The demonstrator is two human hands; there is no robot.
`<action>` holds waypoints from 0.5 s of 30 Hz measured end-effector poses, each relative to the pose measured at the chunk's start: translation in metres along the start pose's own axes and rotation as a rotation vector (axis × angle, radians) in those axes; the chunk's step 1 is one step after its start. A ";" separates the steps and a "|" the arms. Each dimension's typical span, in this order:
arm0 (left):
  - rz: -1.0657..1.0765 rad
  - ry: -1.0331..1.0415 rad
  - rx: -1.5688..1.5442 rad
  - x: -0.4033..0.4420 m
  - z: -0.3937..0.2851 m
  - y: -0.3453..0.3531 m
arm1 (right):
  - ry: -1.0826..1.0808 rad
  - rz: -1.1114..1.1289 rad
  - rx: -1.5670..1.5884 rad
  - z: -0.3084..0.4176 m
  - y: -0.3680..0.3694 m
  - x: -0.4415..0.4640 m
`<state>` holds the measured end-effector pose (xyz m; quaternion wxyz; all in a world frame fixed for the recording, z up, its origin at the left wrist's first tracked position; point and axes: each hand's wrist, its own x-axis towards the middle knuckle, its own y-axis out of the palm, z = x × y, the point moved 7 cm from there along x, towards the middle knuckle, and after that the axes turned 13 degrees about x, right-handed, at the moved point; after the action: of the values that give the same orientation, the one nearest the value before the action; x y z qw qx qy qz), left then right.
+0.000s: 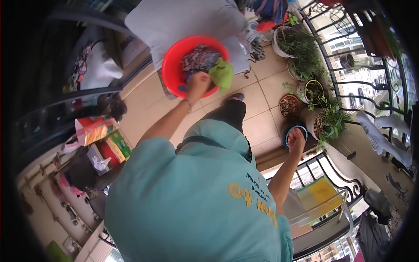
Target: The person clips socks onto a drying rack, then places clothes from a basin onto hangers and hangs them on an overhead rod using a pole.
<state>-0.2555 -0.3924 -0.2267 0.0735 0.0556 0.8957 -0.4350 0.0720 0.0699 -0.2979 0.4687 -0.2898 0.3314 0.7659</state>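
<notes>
Left hand [199, 84]: at red basin [171, 65], far, left of centre, beside green cloth [222, 75]; grip cannot be determined. Right hand [296, 139]: fingers curled, contents indiscernible, near potted plant [332, 124], right.

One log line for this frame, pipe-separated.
left hand: over red basin, near patterned cloth | right hand: away from basin, fingers curled | green cloth: across basin rim

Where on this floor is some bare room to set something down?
Bare tiles lie between the red basin and the plants; another bare patch lies between the left forearm and the boxes. Along the railing, plants crowd together.
</notes>
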 end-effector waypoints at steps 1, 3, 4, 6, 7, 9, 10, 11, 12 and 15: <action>-0.084 -0.091 0.041 0.007 0.038 -0.021 | 0.021 -0.002 -0.056 -0.012 0.002 -0.007; -0.189 -0.147 0.198 0.017 0.080 -0.061 | 0.058 -0.010 -0.161 -0.036 0.003 -0.017; -0.227 -0.194 0.251 0.025 0.100 -0.072 | 0.077 -0.022 -0.194 -0.042 0.007 -0.023; -0.196 -0.252 0.372 0.046 0.135 -0.080 | 0.058 -0.035 -0.236 -0.049 0.014 -0.032; -0.178 -0.281 0.433 0.054 0.149 -0.082 | 0.050 -0.043 -0.257 -0.052 0.019 -0.038; -0.160 -0.218 0.420 0.078 0.158 -0.077 | -0.009 -0.021 -0.374 -0.055 0.041 -0.044; -0.150 -0.187 0.415 0.086 0.159 -0.073 | -0.035 -0.011 -0.431 -0.060 0.054 -0.046; -0.049 -0.136 0.431 0.093 0.158 -0.060 | -0.066 0.030 -0.461 -0.065 0.072 -0.045; 0.051 -0.081 0.447 0.101 0.155 -0.046 | -0.097 0.070 -0.486 -0.074 0.091 -0.042; 0.401 0.119 0.386 0.080 0.118 -0.015 | -0.200 0.213 -0.574 -0.099 0.162 -0.042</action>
<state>-0.3272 -0.4916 -0.3017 0.0935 0.2699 0.7703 -0.5702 -0.0456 -0.0843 -0.2881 0.3151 -0.2974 0.0826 0.8974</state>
